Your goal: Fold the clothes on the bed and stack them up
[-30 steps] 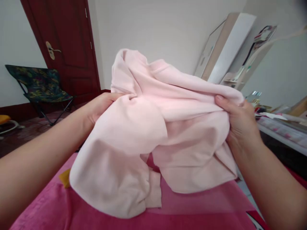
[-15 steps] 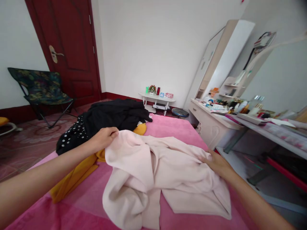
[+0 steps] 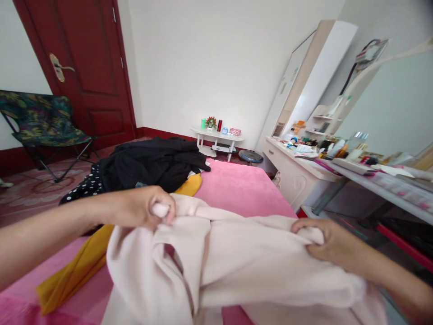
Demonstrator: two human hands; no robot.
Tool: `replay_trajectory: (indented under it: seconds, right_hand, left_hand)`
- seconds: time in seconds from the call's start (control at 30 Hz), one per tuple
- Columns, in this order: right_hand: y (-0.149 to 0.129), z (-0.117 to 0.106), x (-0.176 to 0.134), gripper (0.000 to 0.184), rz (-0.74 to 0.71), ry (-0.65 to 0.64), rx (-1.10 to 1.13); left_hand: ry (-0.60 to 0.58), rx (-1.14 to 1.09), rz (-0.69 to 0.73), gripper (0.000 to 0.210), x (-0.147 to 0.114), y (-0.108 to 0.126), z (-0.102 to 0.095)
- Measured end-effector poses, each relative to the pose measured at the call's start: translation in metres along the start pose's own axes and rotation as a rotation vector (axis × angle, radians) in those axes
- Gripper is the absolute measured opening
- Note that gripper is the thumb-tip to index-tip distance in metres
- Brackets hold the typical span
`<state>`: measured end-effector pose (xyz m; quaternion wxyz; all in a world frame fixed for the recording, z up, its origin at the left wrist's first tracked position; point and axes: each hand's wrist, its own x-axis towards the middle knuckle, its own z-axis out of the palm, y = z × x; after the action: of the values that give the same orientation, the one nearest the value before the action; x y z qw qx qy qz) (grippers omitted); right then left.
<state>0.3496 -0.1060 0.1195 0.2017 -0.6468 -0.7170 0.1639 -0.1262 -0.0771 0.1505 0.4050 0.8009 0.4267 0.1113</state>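
Note:
A pale pink long garment (image 3: pixel 250 257), its exact kind hard to make out, hangs in folds between my two hands above the bed. My left hand (image 3: pixel 157 207) is closed round a bunched part of its upper left edge. On the other side my right hand (image 3: pixel 321 239) grips a fold of the same cloth between thumb and fingers. The lower part of the garment is blurred and runs out of the bottom of the view. Beyond my left hand lies a black garment heap (image 3: pixel 152 162), with a mustard-yellow garment (image 3: pixel 77 266) partly under it.
The bed has a pink cover (image 3: pixel 233 185). Black polka-dot cloth (image 3: pixel 81 185) lies at its left edge. A folding chair (image 3: pixel 43 122) stands by the red door (image 3: pixel 77 67). To the right are a cluttered dressing table (image 3: pixel 287 167) and a grey-edged table (image 3: pixel 382 185).
Both hands have lifted the pale garment off the bed and brought it closer to me. My fingers now wrap more fully round the cloth. The view has shifted slightly to the right.

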Motion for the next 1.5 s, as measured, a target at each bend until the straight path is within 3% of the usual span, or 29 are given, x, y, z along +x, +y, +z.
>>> replay_trajectory:
  seconds: [0.07, 0.1, 0.17, 0.23, 0.3, 0.37, 0.4, 0.47, 0.57, 0.67, 0.77, 0.93, 1.07, 1.17, 1.23, 1.3, 1.37, 1.4, 1.43, 1.5]
  right_hand:
    - [0.002, -0.044, 0.020, 0.027, 0.068, -0.023, 0.101]
    - [0.000, -0.062, 0.035, 0.028, 0.059, 0.059, 0.084]
    - [-0.008, -0.085, 0.070, 0.030, 0.011, 0.339, -0.030]
    - [-0.019, -0.083, 0.104, 0.040, -0.097, 0.579, -0.176]
    - [-0.029, -0.060, 0.127, 0.054, -0.214, 0.721, -0.252]
    - [-0.035, -0.019, 0.130, 0.058, -0.311, 0.725, -0.247]
    - [-0.035, 0.005, 0.124, 0.052, -0.356, 0.667, -0.238]
    - [-0.033, 0.055, 0.101, 0.047, -0.463, 0.481, -0.231]
    - [-0.025, 0.114, 0.057, 0.061, -0.506, 0.187, -0.260]
    - [-0.018, 0.141, 0.032, 0.073, -0.452, 0.162, -0.262]
    - [-0.015, 0.145, 0.030, 0.073, -0.406, 0.246, -0.241]
    - [-0.019, 0.143, 0.029, 0.067, -0.461, 0.374, -0.237]
    - [-0.022, 0.142, 0.021, 0.057, -0.495, 0.392, -0.278]
    - [-0.021, 0.142, 0.019, 0.055, -0.497, 0.385, -0.285]
    - [-0.020, 0.142, 0.020, 0.055, -0.494, 0.374, -0.280]
    - [-0.018, 0.142, 0.021, 0.054, -0.501, 0.355, -0.274]
    - [-0.018, 0.143, 0.022, 0.054, -0.505, 0.343, -0.264]
    - [-0.019, 0.143, 0.023, 0.054, -0.503, 0.343, -0.258]
    - [-0.019, 0.143, 0.023, 0.054, -0.499, 0.347, -0.254]
    - [-0.021, 0.142, 0.023, 0.054, -0.483, 0.371, -0.257]
  left_hand:
    - [0.182, 0.124, -0.067, 0.011, 0.009, -0.001, -0.043]
    - [0.315, 0.215, -0.090, 0.013, 0.019, 0.000, -0.062]
    - [0.620, 0.448, -0.081, 0.026, 0.046, 0.007, -0.090]
    - [0.858, 0.677, -0.001, 0.037, 0.078, 0.015, -0.102]
    - [0.984, 0.788, 0.086, 0.037, 0.108, 0.021, -0.095]
    - [0.967, 0.749, 0.162, 0.039, 0.130, 0.018, -0.070]
    - [0.902, 0.698, 0.207, 0.041, 0.136, 0.012, -0.051]
    - [0.647, 0.586, 0.340, 0.040, 0.139, -0.005, -0.006]
    - [0.273, 0.529, 0.430, 0.056, 0.125, -0.035, 0.062]
    - [0.260, 0.497, 0.347, 0.061, 0.108, -0.055, 0.102]
    - [0.344, 0.462, 0.301, 0.050, 0.103, -0.058, 0.110]
    - [0.451, 0.441, 0.269, 0.019, 0.102, -0.049, 0.104]
    - [0.412, 0.590, 0.161, 0.023, 0.090, -0.048, 0.097]
    - [0.297, 0.660, 0.027, 0.023, 0.073, -0.042, 0.087]
    - [0.139, 0.657, 0.002, 0.018, 0.058, -0.033, 0.072]
    - [-0.083, 0.628, 0.032, 0.015, 0.044, -0.020, 0.045]
    - [-0.149, 0.657, 0.001, 0.016, 0.035, -0.011, 0.003]
    - [-0.026, 0.730, -0.091, 0.016, 0.034, -0.010, -0.022]
    - [0.191, 0.833, -0.178, 0.017, 0.034, -0.010, -0.048]
    - [0.496, 0.933, -0.257, 0.020, 0.038, -0.018, -0.095]
